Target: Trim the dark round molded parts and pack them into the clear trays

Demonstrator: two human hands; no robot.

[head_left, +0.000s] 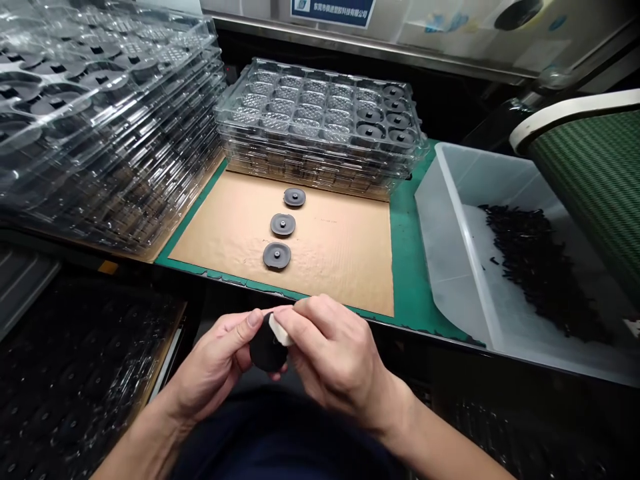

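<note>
Both forearms come up from the bottom edge and meet low in the middle, in front of the bench edge and above the person's dark lap. The left hand [216,363] is turned palm inward, its thumb and curled fingers pinching the left rim of a round black rubber disc [267,350] that stands nearly on edge between the two hands. The right hand [333,357] arches over from the right, back of the hand upward, with fingers bent and closed on a small white tool or pad [280,329] that presses against the upper right of the disc; what exactly that white piece is cannot be told. On the bench beyond lies a tan cardboard sheet [340,253] on a green mat [407,267], and three more dark grey round discs with centre studs [283,225] lie on it in a short column, apart from one another. Behind them stands a stack of clear plastic blister trays [310,107], the top tray holding a few black discs in its right-hand pockets; a taller leaning stack of clear trays [100,120] fills the left. To the right, a translucent white plastic bin [450,253] holds a heap of small black scraps [540,267], next to a green woven conveyor belt [595,180]. At the top a blue sign [333,9] bears white Chinese writing, partly cut off; it reads roughly 东莞市…塑胶科技有限公司.
</note>
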